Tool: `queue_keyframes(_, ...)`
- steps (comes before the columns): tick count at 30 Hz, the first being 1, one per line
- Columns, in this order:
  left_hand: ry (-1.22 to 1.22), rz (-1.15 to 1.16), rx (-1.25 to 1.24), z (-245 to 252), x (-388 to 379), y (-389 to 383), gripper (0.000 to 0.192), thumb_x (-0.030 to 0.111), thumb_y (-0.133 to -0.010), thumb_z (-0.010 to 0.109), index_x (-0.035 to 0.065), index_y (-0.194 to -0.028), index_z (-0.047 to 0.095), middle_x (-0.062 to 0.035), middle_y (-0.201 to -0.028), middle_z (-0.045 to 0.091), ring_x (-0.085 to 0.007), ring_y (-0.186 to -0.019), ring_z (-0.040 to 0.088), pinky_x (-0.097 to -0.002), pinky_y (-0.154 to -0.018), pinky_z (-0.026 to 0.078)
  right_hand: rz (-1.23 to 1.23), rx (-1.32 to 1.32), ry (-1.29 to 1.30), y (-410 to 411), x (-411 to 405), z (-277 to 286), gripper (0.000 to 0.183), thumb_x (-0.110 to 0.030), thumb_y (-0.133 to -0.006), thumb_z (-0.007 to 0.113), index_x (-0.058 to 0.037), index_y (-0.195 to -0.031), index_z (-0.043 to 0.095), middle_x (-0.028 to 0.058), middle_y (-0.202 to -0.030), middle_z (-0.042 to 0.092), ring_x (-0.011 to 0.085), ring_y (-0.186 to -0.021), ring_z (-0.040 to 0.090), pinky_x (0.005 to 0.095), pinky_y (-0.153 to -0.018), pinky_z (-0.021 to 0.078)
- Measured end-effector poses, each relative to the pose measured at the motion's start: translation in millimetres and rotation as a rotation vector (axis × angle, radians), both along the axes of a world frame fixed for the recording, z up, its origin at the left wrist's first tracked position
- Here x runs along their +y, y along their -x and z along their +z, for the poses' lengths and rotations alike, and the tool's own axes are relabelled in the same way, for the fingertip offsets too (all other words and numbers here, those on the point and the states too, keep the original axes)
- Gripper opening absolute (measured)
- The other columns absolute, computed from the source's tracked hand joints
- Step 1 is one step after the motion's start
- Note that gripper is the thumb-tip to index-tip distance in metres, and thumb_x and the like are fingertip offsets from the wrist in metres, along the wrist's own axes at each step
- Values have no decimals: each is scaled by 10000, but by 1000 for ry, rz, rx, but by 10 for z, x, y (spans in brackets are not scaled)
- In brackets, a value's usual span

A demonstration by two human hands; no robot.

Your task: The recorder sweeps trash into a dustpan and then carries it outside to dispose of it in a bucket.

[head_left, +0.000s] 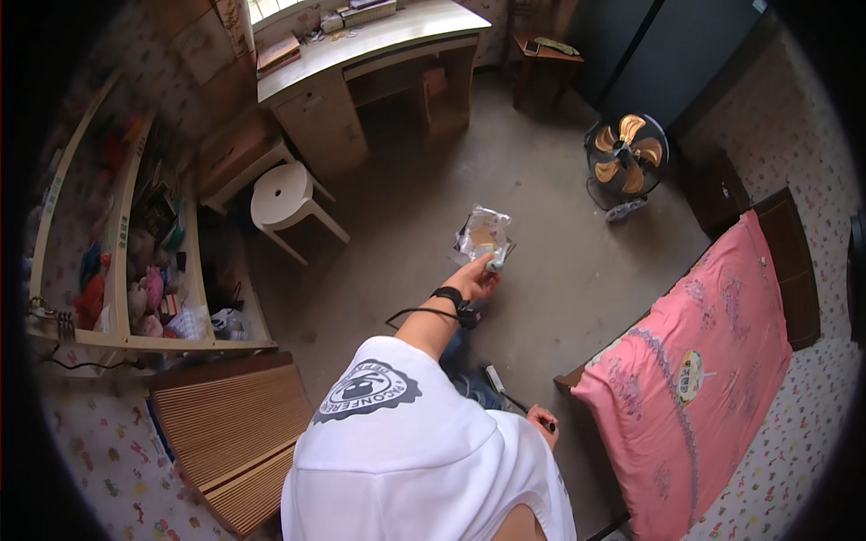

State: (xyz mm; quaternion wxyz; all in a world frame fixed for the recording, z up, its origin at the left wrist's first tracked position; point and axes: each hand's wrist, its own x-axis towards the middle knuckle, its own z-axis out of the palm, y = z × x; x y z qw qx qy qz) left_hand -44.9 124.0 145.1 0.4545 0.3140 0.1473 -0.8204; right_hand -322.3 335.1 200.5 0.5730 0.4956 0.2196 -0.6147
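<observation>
My left hand (479, 276), with a black band on its wrist, is stretched out in front of me over the floor. Its fingers close around a small pale greenish object (495, 266), too small to name. Just beyond the fingertips stands a dark bin lined with a clear plastic bag (488, 222). Some tan and yellowish scraps (482, 237) lie inside the bag. Lower down on the right, my right hand (543, 426) grips a thin black-handled tool (517, 404) with a white section (494, 379) towards its far end; my shirt and legs partly surround it.
A white plastic stool (283, 196) stands left, near a desk (311, 111). Open shelves (124, 270) with soft toys line the left side. A floor fan (626, 155) with gold blades is ahead right. Pink bedding (731, 324) covers a bed on the right; a slatted wooden panel (230, 419) lies lower left.
</observation>
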Motion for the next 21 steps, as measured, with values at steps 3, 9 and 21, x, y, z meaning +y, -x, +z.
queue_keyframes(3,28,-28,122,203,238,92,223,271,-731,517,92,-612,459,-6,-499,470,-112,-432,477,-204,-371,399,-85,-43,-12,75,383,-94,143,-51,-683,383,-67,-540,381,24,-436,383,115,-403,413,205,-381,392)
queue_keyframes(9,60,70,305,203,472,313,225,272,-721,528,82,-627,455,-8,-535,484,-110,-447,490,-189,-391,415,-163,257,-198,492,1038,-940,158,-110,-703,401,-79,-548,399,-7,-455,411,109,-407,431,215,-382,383)
queue_keyframes(21,-98,-162,279,417,774,527,236,254,-706,552,81,-588,442,-4,-519,475,-107,-464,495,-191,-382,385,-475,214,-207,1084,1261,-758,221,-191,-715,365,-94,-524,418,-21,-429,423,107,-372,427,227,-359,370)
